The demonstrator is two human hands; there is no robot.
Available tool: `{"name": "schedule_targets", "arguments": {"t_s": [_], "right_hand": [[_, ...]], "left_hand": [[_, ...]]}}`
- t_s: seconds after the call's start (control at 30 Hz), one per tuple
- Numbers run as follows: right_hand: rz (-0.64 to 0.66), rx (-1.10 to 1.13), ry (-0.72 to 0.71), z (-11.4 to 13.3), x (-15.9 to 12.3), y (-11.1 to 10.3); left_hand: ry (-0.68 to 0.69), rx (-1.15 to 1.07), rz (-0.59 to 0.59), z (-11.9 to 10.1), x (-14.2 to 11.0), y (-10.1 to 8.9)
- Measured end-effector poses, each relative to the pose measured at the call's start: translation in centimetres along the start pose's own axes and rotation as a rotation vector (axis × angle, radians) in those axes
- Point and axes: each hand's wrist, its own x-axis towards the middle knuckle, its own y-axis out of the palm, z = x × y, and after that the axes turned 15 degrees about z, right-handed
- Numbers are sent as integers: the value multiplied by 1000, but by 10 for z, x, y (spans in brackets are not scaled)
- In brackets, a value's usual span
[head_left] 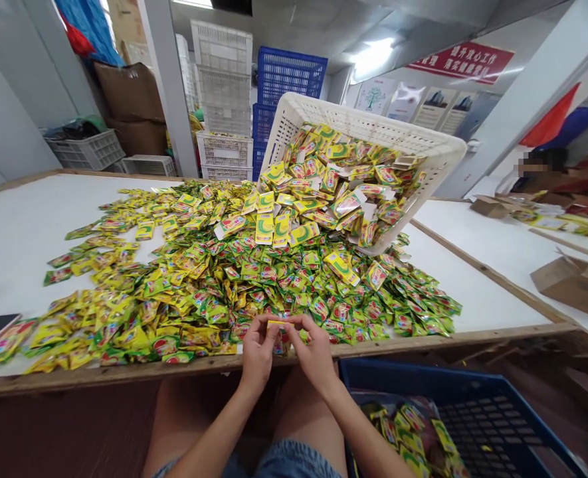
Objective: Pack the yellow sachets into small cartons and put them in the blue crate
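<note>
- The left hand (pixel 257 352) is nearly closed, thumb and index finger pinched together on the left end of a small yellow thin cardboard box (pixel 276 323); the other fingers curl in toward the palm.
- The right hand (pixel 312 348) mirrors it, thumb and forefinger narrowed on the right end of the same box, so the two hands' fingertips almost meet.
- The box is held level above the near wooden edge of a long white-topped table (pixel 19 226), directly in front of the person's lap; its print is hidden by the fingers and the angle.
- Just beyond the hands spreads a broad heap of shiny yellow and green foil sachets (pixel 208 285), with red and white marks whose lettering is too small to read.
- Behind it, a white perforated plastic crate (pixel 440 149) tilts toward the person, spilling yellow and green printed cardboard boxes (pixel 318 179) onto the sachets; their brand name cannot be made out.
- On the far wall, a red banner (pixel 478 61) bears white Chinese characters: 提升 and 工作 are legible above, 管理 and 落实 below.
- Near it hangs a white poster (pixel 373 96) with a green tree, its small text unreadable.
</note>
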Motion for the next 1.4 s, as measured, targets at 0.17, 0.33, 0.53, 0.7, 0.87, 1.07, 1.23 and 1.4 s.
{"name": "schedule_targets", "arguments": {"t_s": [0.17,0.33,0.53,0.7,0.87,1.07,1.23,1.4], "right_hand": [[-33,-26,-19,-5,-2,2],[-20,-56,-142,-28,-13,14],[7,-114,-85,-20,-26,-14],[232,-605,214,-26,-50,-115],[69,-757,253,-80,-7,-158],[-186,-744,421,-133,75,-148],[-252,-781,360,-114,75,-131],[145,-642,2,-25,44,-79]], "left_hand": [[38,23,-23,5,2,-1],[125,142,62,9,-1,-17],[61,200,130,3,-12,-21],[12,228,94,-1,-17,-32],[9,290,75,-3,-13,-33],[39,342,6,-20,-15,-52],[73,512,-96,-37,-18,-79],[230,1043,93,-50,-1,-60]]}}
